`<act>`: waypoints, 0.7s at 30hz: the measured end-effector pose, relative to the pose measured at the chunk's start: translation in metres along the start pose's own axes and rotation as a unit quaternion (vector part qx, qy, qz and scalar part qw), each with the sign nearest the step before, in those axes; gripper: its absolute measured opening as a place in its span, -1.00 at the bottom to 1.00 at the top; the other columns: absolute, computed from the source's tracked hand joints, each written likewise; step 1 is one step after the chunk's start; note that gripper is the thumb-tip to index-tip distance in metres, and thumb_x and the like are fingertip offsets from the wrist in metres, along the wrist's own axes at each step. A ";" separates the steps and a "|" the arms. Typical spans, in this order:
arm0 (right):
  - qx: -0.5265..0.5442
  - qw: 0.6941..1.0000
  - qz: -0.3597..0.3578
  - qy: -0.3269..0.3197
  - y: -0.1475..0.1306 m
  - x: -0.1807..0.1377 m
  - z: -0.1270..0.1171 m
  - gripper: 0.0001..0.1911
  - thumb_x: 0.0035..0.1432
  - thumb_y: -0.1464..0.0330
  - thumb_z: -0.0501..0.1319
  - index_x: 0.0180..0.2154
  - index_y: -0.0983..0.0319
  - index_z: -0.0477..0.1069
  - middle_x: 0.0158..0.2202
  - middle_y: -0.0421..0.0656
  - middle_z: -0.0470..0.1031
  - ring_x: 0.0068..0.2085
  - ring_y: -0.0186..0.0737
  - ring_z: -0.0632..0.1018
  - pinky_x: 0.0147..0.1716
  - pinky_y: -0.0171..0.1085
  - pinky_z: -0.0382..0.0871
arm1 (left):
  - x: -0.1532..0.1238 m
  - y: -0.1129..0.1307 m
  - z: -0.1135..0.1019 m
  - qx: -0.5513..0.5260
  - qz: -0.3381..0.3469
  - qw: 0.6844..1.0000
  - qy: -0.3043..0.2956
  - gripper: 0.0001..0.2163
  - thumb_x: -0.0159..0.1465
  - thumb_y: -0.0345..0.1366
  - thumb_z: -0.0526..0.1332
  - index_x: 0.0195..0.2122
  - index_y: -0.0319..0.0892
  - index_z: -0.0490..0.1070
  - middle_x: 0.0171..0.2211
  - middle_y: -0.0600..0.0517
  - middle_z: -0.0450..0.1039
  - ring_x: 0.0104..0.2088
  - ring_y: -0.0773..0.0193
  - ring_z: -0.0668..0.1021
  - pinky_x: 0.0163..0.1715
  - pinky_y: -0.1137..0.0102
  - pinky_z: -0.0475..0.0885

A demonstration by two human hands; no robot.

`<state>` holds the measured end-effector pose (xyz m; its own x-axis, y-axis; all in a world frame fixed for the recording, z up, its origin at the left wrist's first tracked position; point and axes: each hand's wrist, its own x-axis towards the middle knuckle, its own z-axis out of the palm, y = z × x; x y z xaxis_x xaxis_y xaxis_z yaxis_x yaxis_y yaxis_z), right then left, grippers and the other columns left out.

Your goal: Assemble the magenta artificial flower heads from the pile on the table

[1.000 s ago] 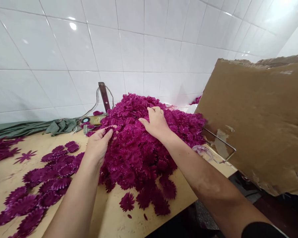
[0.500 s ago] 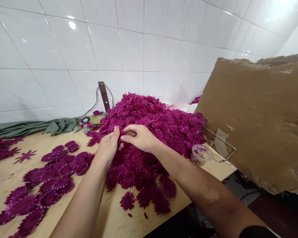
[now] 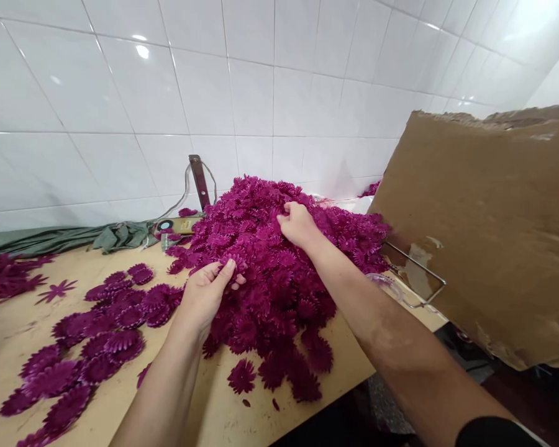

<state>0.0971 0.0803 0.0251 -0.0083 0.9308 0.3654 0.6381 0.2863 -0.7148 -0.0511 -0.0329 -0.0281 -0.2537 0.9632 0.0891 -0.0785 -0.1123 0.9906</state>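
Looking down from my head camera, my left hand (image 3: pixel 207 292) sits at the near left edge of the heap of magenta flowers (image 3: pixel 279 273), thumb pressed to curled fingers on what looks like a single flower piece (image 3: pixel 235 259). My right hand (image 3: pixel 298 225) is farther off, up on the crest of the heap, its fingers bunched shut among the petals. I cannot tell whether they have caught one. The heap lies in the middle of the wooden table (image 3: pixel 200 410), against the white tiled wall (image 3: pixel 270 93). A torn cardboard sheet (image 3: pixel 489 230) leans at its right, and a small clear cup (image 3: pixel 384 282) stands just beside that. On the near left lie the spread-out flowers (image 3: pixel 97 338), flat and loosely overlapping. I judge that only a small share has been separated out, since the heap is by far the larger part.
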 end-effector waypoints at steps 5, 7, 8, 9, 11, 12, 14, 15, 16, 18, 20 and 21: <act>0.025 0.984 -0.143 -0.104 -0.011 -0.044 0.006 -0.73 0.10 0.34 0.13 -0.17 0.33 0.42 -0.10 0.01 0.44 -0.06 -0.13 0.45 -0.02 -0.15 0.29 | 0.011 -0.001 0.003 -0.006 0.024 1.000 -0.007 -0.60 -0.19 -0.03 0.37 -0.40 -0.21 0.49 -0.52 0.05 0.50 -0.45 0.28 0.46 -0.43 0.43 0.33; 0.093 0.968 -0.155 -0.175 -0.014 -0.059 0.012 -0.75 0.05 0.30 0.18 -0.23 0.30 0.43 -0.23 -0.07 0.49 -0.21 -0.24 0.50 -0.16 -0.23 0.37 | 0.014 -0.003 0.002 -0.005 0.042 0.999 0.016 -0.60 -0.23 -0.05 0.39 -0.43 -0.22 0.48 -0.53 0.06 0.48 -0.46 0.29 0.46 -0.45 0.44 0.32; 0.122 0.960 -0.151 -0.201 -0.014 -0.064 0.016 -0.73 0.01 0.29 0.22 -0.24 0.30 0.43 -0.26 -0.09 0.50 -0.26 -0.27 0.51 -0.22 -0.27 0.39 | 0.015 -0.005 0.002 -0.003 0.046 0.999 0.026 -0.61 -0.25 -0.05 0.39 -0.48 -0.23 0.47 -0.57 0.08 0.46 -0.48 0.30 0.45 -0.47 0.44 0.31; 0.148 0.954 -0.142 -0.220 -0.014 -0.067 0.019 -0.71 -0.04 0.30 0.26 -0.24 0.30 0.42 -0.28 -0.10 0.49 -0.30 -0.30 0.50 -0.26 -0.29 0.39 | 0.016 -0.005 0.002 -0.001 0.047 0.998 0.034 -0.62 -0.26 -0.04 0.39 -0.53 -0.23 0.44 -0.61 0.10 0.42 -0.52 0.32 0.42 -0.49 0.45 0.30; 0.199 0.940 -0.120 -0.251 -0.013 -0.069 0.025 -0.71 -0.10 0.35 0.30 -0.27 0.31 0.40 -0.34 -0.14 0.48 -0.35 -0.33 0.48 -0.29 -0.31 0.39 | 0.016 -0.006 0.004 0.001 0.045 0.998 0.046 -0.61 -0.27 0.00 0.38 -0.62 -0.23 0.37 -0.68 0.13 0.34 -0.57 0.37 0.36 -0.52 0.46 0.26; 0.228 0.930 -0.108 -0.266 -0.013 -0.069 0.026 -0.73 -0.11 0.37 0.30 -0.30 0.31 0.39 -0.37 -0.16 0.47 -0.37 -0.35 0.47 -0.29 -0.32 0.38 | 0.016 -0.006 0.006 -0.002 0.042 0.998 0.050 -0.60 -0.27 0.02 0.38 -0.65 -0.22 0.33 -0.70 0.15 0.31 -0.59 0.39 0.34 -0.54 0.47 0.25; 0.278 0.911 -0.086 -0.293 -0.016 -0.067 0.027 -0.81 -0.11 0.43 0.28 -0.36 0.30 0.37 -0.44 -0.22 0.43 -0.42 -0.40 0.45 -0.32 -0.35 0.37 | 0.015 -0.004 0.009 -0.010 0.034 0.998 0.054 -0.57 -0.27 0.06 0.36 -0.69 -0.21 0.27 -0.73 0.17 0.25 -0.63 0.43 0.28 -0.58 0.49 0.20; 0.294 0.904 -0.075 -0.301 -0.017 -0.065 0.027 -0.83 -0.12 0.46 0.28 -0.39 0.29 0.35 -0.48 -0.24 0.41 -0.44 -0.42 0.43 -0.35 -0.37 0.36 | 0.014 -0.003 0.010 -0.011 0.029 0.998 0.053 -0.55 -0.27 0.08 0.35 -0.71 -0.20 0.23 -0.74 0.18 0.21 -0.65 0.45 0.24 -0.61 0.49 0.16; 0.303 0.901 -0.066 -0.303 -0.019 -0.064 0.026 -0.85 -0.12 0.48 0.27 -0.42 0.28 0.34 -0.50 -0.27 0.39 -0.47 -0.43 0.41 -0.37 -0.38 0.35 | 0.013 -0.002 0.010 -0.010 0.023 0.998 0.049 -0.54 -0.25 0.11 0.33 -0.73 -0.19 0.20 -0.76 0.18 0.17 -0.67 0.46 0.20 -0.64 0.49 0.12; 0.302 0.911 -0.051 -0.278 -0.021 -0.061 0.026 -0.88 -0.12 0.52 0.25 -0.48 0.28 0.32 -0.55 -0.30 0.35 -0.51 -0.45 0.37 -0.42 -0.39 0.32 | 0.012 -0.002 0.010 -0.004 0.012 1.000 0.027 -0.52 -0.20 0.17 0.27 -0.73 -0.17 0.18 -0.78 0.18 0.13 -0.68 0.45 0.18 -0.67 0.48 0.08; 0.285 0.931 -0.044 -0.222 -0.022 -0.060 0.029 -0.88 -0.10 0.53 0.22 -0.52 0.27 0.28 -0.58 -0.32 0.31 -0.53 -0.46 0.34 -0.45 -0.40 0.29 | 0.011 -0.003 0.008 0.014 0.015 1.000 0.005 -0.53 -0.15 0.17 0.24 -0.71 -0.17 0.20 -0.76 0.18 0.13 -0.68 0.44 0.18 -0.67 0.48 0.08; 0.275 0.941 -0.042 -0.194 -0.022 -0.060 0.031 -0.88 -0.08 0.52 0.20 -0.53 0.26 0.27 -0.59 -0.33 0.30 -0.54 -0.46 0.33 -0.46 -0.40 0.27 | 0.011 -0.004 0.008 0.026 0.026 0.999 0.001 -0.55 -0.14 0.14 0.26 -0.69 -0.17 0.21 -0.75 0.18 0.14 -0.67 0.45 0.17 -0.66 0.49 0.07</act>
<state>0.0596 0.0248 0.0007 -0.3902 0.8817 0.2652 0.1289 0.3375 -0.9325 -0.0461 -0.0204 -0.0306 -0.2578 0.9560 0.1400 -0.0149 -0.1488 0.9888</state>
